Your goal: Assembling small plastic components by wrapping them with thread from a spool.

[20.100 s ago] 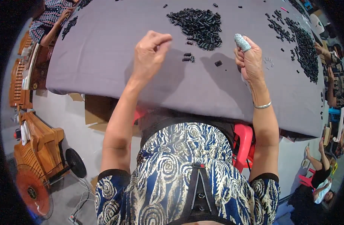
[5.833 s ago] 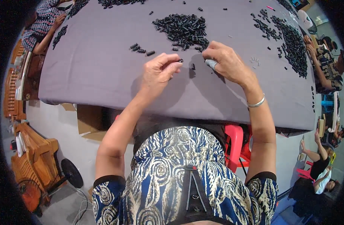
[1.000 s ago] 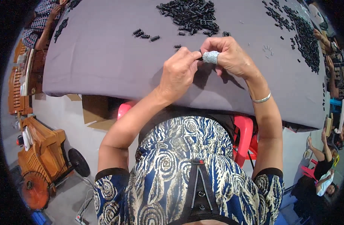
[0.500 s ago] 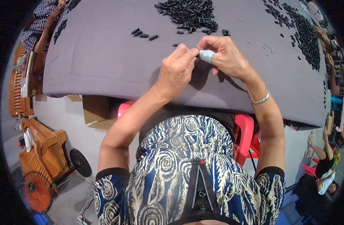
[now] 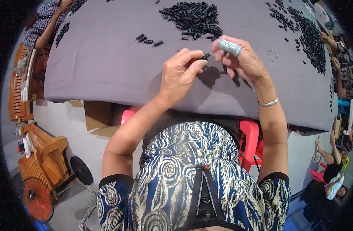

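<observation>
Over the near part of the table, my left hand (image 5: 183,73) pinches a small black plastic piece (image 5: 206,56) between thumb and fingertips. Its tip pokes out on the right; the rest is hidden by the fingers. Just to the right, apart from that piece, is my right hand (image 5: 244,57), fingers loosely spread and slightly smeared by motion, with nothing visible in them. A speckled silver-grey wrapping (image 5: 229,47) covers one of its fingers. Beyond both hands lies a heap of small black tubular pieces (image 5: 190,19), and several loose black pieces (image 5: 148,41) rest to its left.
A grey cloth (image 5: 107,57) covers the table. Tiny clear bits (image 5: 273,53) lie to the right, before another large spread of black pieces (image 5: 312,42). Other people's hands (image 5: 63,7) show at the table's left and right edges. A red chair (image 5: 250,140) is beneath me.
My right hand has pulled away to the right from the left hand and its fingers have opened. The left hand keeps its black piece, which now shows more.
</observation>
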`<action>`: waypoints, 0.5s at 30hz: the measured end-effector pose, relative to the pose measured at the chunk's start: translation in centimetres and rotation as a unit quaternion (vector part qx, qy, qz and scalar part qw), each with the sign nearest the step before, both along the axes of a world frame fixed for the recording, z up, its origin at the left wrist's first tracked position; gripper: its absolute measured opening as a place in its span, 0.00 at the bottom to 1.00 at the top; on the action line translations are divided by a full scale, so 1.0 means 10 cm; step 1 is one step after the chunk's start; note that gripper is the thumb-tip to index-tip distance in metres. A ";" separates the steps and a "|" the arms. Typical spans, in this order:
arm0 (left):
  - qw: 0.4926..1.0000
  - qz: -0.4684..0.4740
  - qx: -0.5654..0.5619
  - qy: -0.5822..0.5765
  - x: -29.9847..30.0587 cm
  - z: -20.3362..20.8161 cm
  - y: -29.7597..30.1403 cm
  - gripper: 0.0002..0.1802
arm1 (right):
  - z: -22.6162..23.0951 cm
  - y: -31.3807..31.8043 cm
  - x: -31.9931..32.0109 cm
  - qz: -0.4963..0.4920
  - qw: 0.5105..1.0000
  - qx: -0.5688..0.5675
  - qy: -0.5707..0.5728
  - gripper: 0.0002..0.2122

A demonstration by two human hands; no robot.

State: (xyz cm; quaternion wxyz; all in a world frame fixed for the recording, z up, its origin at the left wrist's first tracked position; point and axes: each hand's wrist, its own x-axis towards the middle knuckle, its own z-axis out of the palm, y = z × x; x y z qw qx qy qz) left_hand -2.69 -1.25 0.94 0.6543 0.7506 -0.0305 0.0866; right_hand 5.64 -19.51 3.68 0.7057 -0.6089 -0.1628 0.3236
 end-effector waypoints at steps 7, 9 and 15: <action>0.995 0.004 -0.080 -0.055 0.00 -0.01 -0.02 0.10 | -0.20 0.11 -0.14 0.075 0.976 0.074 0.190 0.22; 0.993 0.004 -0.092 -0.072 0.01 0.00 -0.04 0.11 | -0.27 0.11 -0.18 0.087 0.963 0.097 0.235 0.20; 0.994 0.001 -0.040 -0.105 -0.07 0.03 -0.09 0.12 | -0.28 0.18 -0.25 0.114 0.964 0.153 0.186 0.13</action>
